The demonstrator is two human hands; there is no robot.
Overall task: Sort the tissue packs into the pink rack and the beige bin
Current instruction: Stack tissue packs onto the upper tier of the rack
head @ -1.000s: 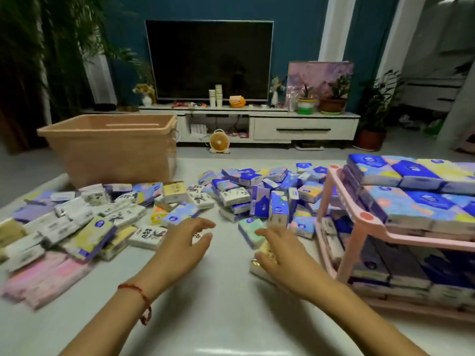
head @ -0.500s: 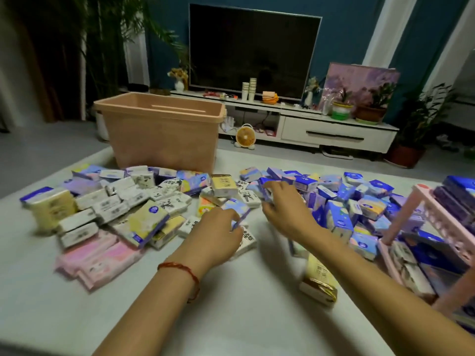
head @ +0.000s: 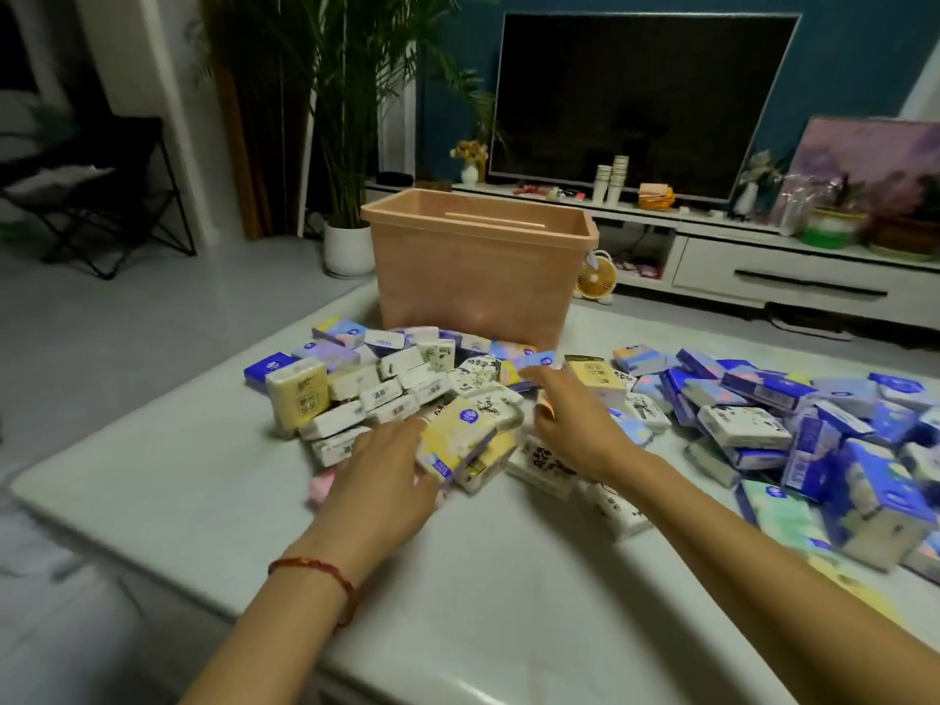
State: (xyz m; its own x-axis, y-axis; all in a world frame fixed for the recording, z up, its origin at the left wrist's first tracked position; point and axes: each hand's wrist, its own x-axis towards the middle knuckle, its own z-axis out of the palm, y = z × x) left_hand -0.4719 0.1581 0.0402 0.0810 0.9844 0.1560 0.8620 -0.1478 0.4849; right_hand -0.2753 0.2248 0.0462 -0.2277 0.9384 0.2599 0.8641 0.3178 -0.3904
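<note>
My left hand lay against a tilted pale-yellow tissue pack at the pile's near edge, fingers hidden, so I could not tell whether it gripped. My right hand rested flat, fingers straight, on white printed packs just right of it. The rectangular beige plastic bin stood beyond the pile, far across the white table.

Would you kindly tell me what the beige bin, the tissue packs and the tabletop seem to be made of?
Beige bin: moulded plastic, matte, by its even colour and rolled rim. Tissue packs: probably thin printed plastic film, given the faint sheen on the wrappers. Tabletop: pale, smooth and glossy, showing highlights near its front edge; stone, glass or laminate, I cannot tell.
</note>
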